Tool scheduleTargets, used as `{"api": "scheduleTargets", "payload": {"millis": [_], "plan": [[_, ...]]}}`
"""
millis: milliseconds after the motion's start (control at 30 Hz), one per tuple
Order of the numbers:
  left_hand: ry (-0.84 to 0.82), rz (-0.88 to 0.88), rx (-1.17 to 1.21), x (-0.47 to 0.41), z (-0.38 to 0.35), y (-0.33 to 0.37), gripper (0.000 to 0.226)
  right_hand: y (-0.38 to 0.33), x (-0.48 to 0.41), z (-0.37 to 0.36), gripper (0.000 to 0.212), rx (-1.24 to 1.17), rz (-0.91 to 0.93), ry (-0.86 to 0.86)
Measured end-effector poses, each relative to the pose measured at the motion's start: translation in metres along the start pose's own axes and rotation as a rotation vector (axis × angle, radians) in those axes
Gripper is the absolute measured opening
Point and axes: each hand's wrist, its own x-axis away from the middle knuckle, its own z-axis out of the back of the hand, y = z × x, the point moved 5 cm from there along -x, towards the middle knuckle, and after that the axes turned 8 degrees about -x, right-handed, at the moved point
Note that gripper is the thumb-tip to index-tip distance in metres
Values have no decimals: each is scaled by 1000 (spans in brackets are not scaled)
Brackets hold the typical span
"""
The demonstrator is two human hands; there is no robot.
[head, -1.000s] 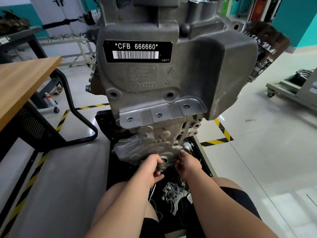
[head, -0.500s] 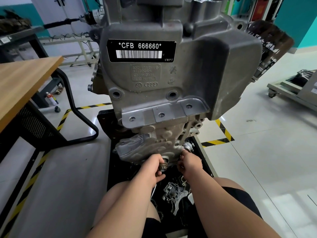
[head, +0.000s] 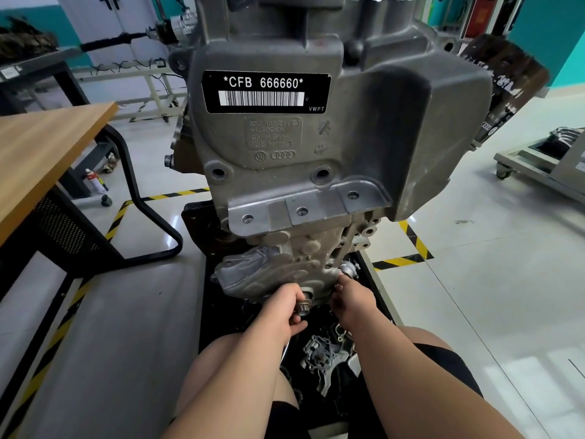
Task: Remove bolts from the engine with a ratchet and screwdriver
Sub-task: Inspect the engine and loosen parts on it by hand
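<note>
The engine (head: pixel 316 147) is standing upright on a black base plate (head: pixel 218 327), straight ahead of the person, who is sitting close with both knees showing at the bottom of the view. A black label (head: pixel 266 91) reading *CFB 666660* is facing the camera high on the grey casting. Lower down, a machined ledge (head: pixel 300 207) with three threaded holes is jutting out.

Both hands are working at the engine's bottom edge. The left hand (head: pixel 285 307) is curling its fingers and thumb around a small knurled metal piece (head: pixel 304 309), probably the head of the ratchet, which is sitting just below a round boss on the casting. A thin metal shaft (head: pixel 285 348) is showing beneath the left wrist. The right hand (head: pixel 353 301) is reaching up just beside the left, its fingertips lying against the lower cover near a small silver fitting (head: pixel 346 269). Its fingers are bent, but the back of the hand is hiding whether they are grasping anything.

A loose cast part (head: pixel 319 356) is lying on the base plate between the forearms. A wooden table (head: pixel 47 147) is standing to the left, with a spray can (head: pixel 93 180) low down beyond its edge. Yellow-and-black tape (head: pixel 411 245) is running across the pale floor on the right.
</note>
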Motion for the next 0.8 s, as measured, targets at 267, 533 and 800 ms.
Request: {"api": "scheduleTargets", "payload": {"millis": [267, 533, 800], "plan": [[-6, -4, 2, -1, 0, 0, 9, -11, 1, 4, 45, 369, 240, 105], [-7, -4, -4, -3, 0, 0, 6, 2, -1, -2, 20, 41, -41, -54], [-16, -8, -16, -5, 1, -3, 15, -2, -4, 3, 34, 178, 57, 42]]}}
